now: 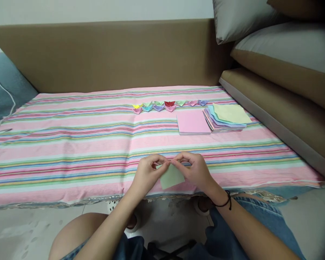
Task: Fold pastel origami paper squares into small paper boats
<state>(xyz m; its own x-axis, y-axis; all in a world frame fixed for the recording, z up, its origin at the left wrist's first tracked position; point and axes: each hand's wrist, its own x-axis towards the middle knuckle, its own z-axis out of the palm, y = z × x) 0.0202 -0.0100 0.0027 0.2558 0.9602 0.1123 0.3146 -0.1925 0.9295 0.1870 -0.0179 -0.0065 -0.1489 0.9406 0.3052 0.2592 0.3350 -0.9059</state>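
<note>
A pale green sheet of paper (172, 178) is pinched along its far edge by both hands, thumbs against fingertips, above the near edge of a pink striped cloth (70, 144). The sheet is gripped at its upper left by the left hand (148, 169) and at its upper right by the right hand (197, 168), the 2 sets of fingertips nearly brought together. A dark cord bracelet (229, 201) is worn on the right wrist. Beyond the right hand, 2 stacks of paper are set side by side: a neat pink stack (193, 122) and, just right of it, a fanned multicolored stack (230, 115) topped by a pale yellow sheet. Farther back, small folded-paper boats (169, 104) in yellow, green, red, pink, blue and purple are lined up in 2 rows, the rear row extended farther to the right. The cloth is bordered at the back by a brown padded panel (124, 54) and at right by piled gray-and-brown cushions (289, 47). At far left, a white cable (10, 95) is draped over blue-gray fabric (5, 79).
</note>
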